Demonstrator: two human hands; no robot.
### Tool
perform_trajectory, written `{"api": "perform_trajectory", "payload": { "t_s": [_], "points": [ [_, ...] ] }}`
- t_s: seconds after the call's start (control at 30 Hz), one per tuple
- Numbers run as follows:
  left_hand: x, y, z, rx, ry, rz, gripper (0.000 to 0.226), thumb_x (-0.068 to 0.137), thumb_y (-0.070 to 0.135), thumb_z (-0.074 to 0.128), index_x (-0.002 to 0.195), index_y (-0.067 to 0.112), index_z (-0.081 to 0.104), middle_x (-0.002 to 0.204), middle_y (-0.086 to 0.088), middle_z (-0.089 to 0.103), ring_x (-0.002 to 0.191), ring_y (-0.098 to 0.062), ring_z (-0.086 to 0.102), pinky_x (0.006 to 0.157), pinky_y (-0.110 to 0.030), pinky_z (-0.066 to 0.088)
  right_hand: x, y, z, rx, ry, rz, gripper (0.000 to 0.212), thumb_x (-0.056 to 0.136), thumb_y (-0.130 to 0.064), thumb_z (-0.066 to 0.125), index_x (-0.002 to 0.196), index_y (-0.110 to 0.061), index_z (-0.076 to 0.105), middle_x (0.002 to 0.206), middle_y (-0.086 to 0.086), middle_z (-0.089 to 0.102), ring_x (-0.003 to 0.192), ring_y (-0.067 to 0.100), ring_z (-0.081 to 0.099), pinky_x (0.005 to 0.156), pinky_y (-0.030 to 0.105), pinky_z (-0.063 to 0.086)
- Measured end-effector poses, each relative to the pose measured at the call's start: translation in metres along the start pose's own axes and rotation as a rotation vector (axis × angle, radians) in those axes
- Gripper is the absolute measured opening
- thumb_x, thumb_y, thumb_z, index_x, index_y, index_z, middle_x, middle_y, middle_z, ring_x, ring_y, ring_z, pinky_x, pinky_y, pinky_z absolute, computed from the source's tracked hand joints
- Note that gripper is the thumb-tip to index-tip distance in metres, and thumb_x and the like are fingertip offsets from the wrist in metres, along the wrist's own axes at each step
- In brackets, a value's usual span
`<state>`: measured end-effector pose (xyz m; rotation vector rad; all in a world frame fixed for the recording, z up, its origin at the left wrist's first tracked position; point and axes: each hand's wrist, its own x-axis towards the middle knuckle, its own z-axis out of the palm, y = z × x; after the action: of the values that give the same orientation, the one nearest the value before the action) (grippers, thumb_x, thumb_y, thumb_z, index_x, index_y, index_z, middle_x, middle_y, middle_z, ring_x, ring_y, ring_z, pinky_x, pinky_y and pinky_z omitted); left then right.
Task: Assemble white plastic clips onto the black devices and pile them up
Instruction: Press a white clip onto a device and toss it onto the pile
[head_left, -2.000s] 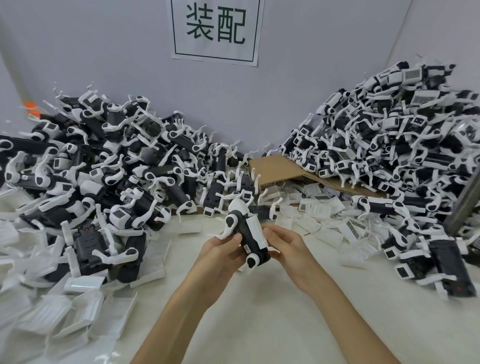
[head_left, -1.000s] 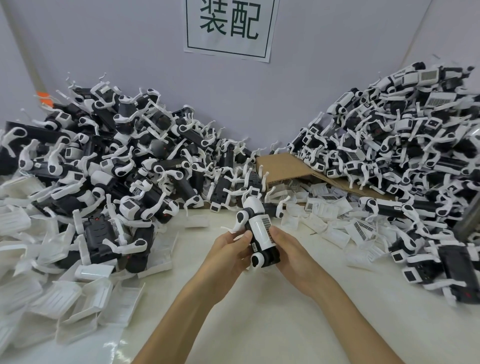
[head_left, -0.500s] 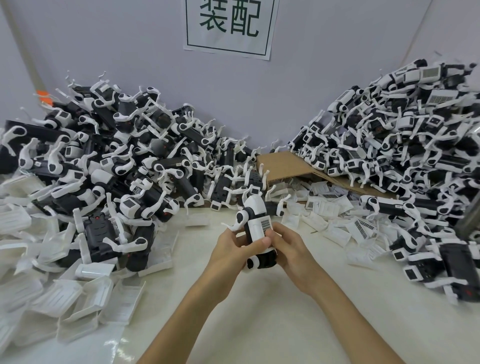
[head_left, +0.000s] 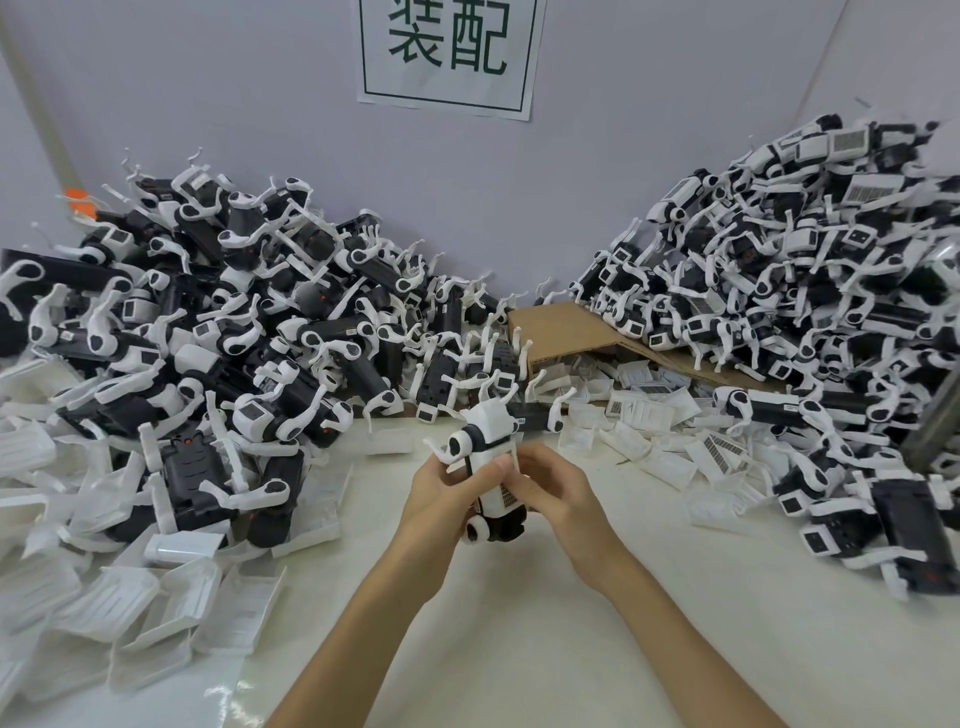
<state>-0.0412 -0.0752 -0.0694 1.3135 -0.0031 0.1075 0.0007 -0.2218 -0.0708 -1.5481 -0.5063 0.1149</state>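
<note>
1. Upper centre of the frame: white paper sign (head_left: 447, 52) on the lilac wall (head_left: 208, 104), printed "装配" in large dark green characters inside a thin green border; character tops cut by the frame edge.
2. Upper right: barcode labels (head_left: 852, 141) on piled white clips (head_left: 810, 148); bars only, no digits legible.
3. Right of centre, on the surface (head_left: 571, 623): more barcodes on loose clips, unreadable.
4. Centre: small striped label (head_left: 506, 496) on the black device (head_left: 506, 526) gripped by left hand (head_left: 441, 493) and right hand (head_left: 556, 493); too small to read.
</note>
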Motion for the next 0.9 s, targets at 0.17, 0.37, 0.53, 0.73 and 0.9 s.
{"api": "perform_trajectory", "payload": {
  "t_s": [0.17, 0.37, 0.53, 0.73, 0.9],
  "points": [
    [-0.003, 0.004, 0.001, -0.002, 0.008, -0.024, 0.036, 0.094, 0.031, 0.065, 0.127, 0.016, 0.064, 0.114, -0.011, 0.075, 0.108, -0.03, 0.071, 0.102, -0.06, 0.05, -0.001, 0.001, 0.0, -0.042, -0.019, -0.009, 0.023, 0.098, -0.011, 0.061, 0.121, -0.009, 0.064, 0.113, 0.009, 0.073, 0.108, 0.022, 0.068, 0.088, 0.029, 0.054],
    [-0.001, 0.002, 0.002, 0.037, 0.083, 0.008, 0.041, 0.088, 0.034, 0.073, 0.126, 0.025, 0.061, 0.109, -0.001, 0.077, 0.104, -0.023, 0.073, 0.087, -0.045, 0.059, -0.002, 0.004, -0.001, -0.21, 0.027, -0.065, 0.058, 0.078, -0.033, 0.073, 0.133, -0.028, 0.053, 0.124, -0.006, 0.064, 0.103, 0.018, 0.068, 0.083, 0.029, 0.055],
    [0.003, -0.009, -0.001, 0.476, 0.302, 0.301, 0.038, 0.085, 0.016, 0.08, 0.1, 0.034, 0.05, 0.082, 0.019, 0.07, 0.077, -0.002, 0.065, 0.065, -0.014, 0.047, -0.001, 0.003, -0.009, -0.162, 0.072, -0.136, 0.06, 0.08, -0.026, 0.067, 0.136, -0.039, 0.05, 0.125, -0.012, 0.063, 0.105, 0.018, 0.068, 0.09, 0.034, 0.054],
    [0.002, -0.012, -0.006, 0.874, 0.23, 0.481, 0.041, 0.084, 0.005, 0.075, 0.109, 0.027, 0.051, 0.103, 0.015, 0.069, 0.097, -0.002, 0.067, 0.079, -0.024, 0.056, -0.003, 0.004, -0.004, -0.231, 0.061, -0.172, 0.057, 0.079, -0.033, 0.075, 0.132, -0.041, 0.055, 0.124, -0.012, 0.062, 0.096, 0.016, 0.069, 0.08, 0.023, 0.052],
    [0.002, -0.011, -0.01, 1.048, 0.265, 0.488, 0.053, 0.073, 0.008, 0.075, 0.104, 0.031, 0.039, 0.095, 0.009, 0.068, 0.091, -0.018, 0.066, 0.066, -0.037, 0.052, -0.004, 0.006, -0.001, -0.383, 0.035, -0.239, 0.051, 0.077, -0.031, 0.076, 0.121, -0.049, 0.059, 0.115, -0.017, 0.064, 0.082, 0.014, 0.066, 0.069, 0.02, 0.05]
  ]
}}
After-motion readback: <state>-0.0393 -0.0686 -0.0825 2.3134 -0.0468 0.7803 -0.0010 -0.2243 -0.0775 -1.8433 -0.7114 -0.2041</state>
